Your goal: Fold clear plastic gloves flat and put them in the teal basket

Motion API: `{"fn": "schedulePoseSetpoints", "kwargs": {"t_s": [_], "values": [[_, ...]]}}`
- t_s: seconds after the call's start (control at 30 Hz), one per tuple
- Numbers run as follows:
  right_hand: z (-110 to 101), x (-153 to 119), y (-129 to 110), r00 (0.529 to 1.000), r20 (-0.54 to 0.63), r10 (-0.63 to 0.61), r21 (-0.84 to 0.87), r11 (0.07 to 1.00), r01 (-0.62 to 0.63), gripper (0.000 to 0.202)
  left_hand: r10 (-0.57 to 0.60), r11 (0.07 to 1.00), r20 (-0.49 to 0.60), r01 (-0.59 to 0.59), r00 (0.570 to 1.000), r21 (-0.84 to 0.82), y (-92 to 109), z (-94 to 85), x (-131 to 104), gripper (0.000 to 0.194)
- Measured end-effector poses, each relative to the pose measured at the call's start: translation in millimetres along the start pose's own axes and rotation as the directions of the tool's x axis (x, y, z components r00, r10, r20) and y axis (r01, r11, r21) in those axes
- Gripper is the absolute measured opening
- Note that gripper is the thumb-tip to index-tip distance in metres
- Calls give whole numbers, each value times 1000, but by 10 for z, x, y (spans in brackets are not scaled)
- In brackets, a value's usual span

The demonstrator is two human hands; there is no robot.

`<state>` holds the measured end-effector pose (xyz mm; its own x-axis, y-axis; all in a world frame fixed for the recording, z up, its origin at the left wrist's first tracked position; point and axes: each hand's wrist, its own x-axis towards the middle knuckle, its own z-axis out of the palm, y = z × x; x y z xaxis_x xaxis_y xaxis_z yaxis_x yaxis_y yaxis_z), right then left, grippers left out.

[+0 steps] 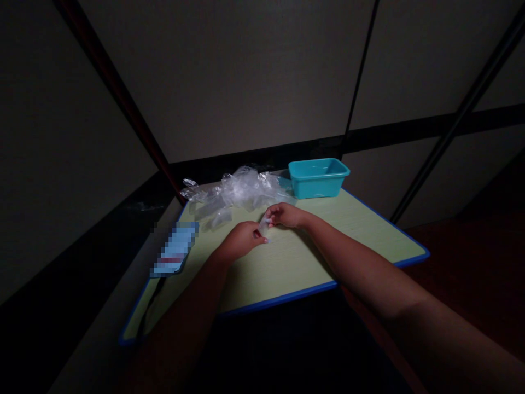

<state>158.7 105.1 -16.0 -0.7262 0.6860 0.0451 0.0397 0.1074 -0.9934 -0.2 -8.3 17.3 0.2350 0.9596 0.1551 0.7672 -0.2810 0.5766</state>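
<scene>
a small see-through piece of plastic (pixel 263 223) is between the two hands, above the middle of the table (pixel 295 265). the right hand (pixel 287 215) is mostly closed, fingers bent and the tips seemingly pinched on the upper end of the piece. the left hand (pixel 241 238) is part open: the fingers curl in, the thumb sticks out with a gap beside it, and the lower end of the piece reaches into that hand. whether the left fingers grip it or only touch it, i cannot tell.

plastic this thin looks likely to crumple, cling to skin or slip, so a light pinch close to the edge should serve better than a full fist. with the right fingertips as the anchor, the left thumb and fingers are best set on opposite faces of the piece, moving in small, slow strokes. a hard tug could stretch or tear it. low over the table is a sensible height, since a dropped piece would land near. the light is dim and the plastic pale, so feeling for the edge may help more than looking.

the crumpled plastic heap (pixel 244 189) lies at the far left, beside the blue tub (pixel 318 187) on the far side; elbows and sleeves aside, quick moves of air could shift loose bits. a blurred flat thing (pixel 176 249) lies at the left edge, away from the fingers.
</scene>
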Motion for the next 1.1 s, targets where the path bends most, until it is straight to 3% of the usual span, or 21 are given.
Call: {"fn": "schedulePoseSetpoints", "kwargs": {"t_s": [0.23, 0.37, 0.43, 0.57, 0.67, 0.9, 1.1], "values": [[4, -23, -4, 1000, 14, 9, -107, 994, -8, 12, -23, 991, -10, 22, 1000, -129, -69, -43, 8, 26], [18, -27, -3, 1000, 15, 16, -108, 994, -14, 15, -194, 944, -185, 132, 963, -302, -163, -113, 68, 48], [28, -35, -19, 1000, 21, 23, -105, 994, -21, 16, -277, 901, -175, 192, 945, -390, -195, -120, 90, 52], [59, -62, -76, 999, 25, 30, -88, 996, -28, 15, -253, 906, -67, 212, 965, -365, -180, -105, 75, 47], [80, -74, -108, 999, 15, 40, -95, 995, -38, 11, -218, 924, -57, 188, 974, -335, -151, -98, 51, 43], [116, -66, -106, 999, -21, 40, -153, 987, -42, 3, -273, 927, -152, 218, 950, -304, -245, -92, 80, 30], [149, -77, -118, 998, -35, 43, -190, 981, -49, 7, -240, 949, -199, 186, 950, -255, -310, -88, 111, 17]]}}
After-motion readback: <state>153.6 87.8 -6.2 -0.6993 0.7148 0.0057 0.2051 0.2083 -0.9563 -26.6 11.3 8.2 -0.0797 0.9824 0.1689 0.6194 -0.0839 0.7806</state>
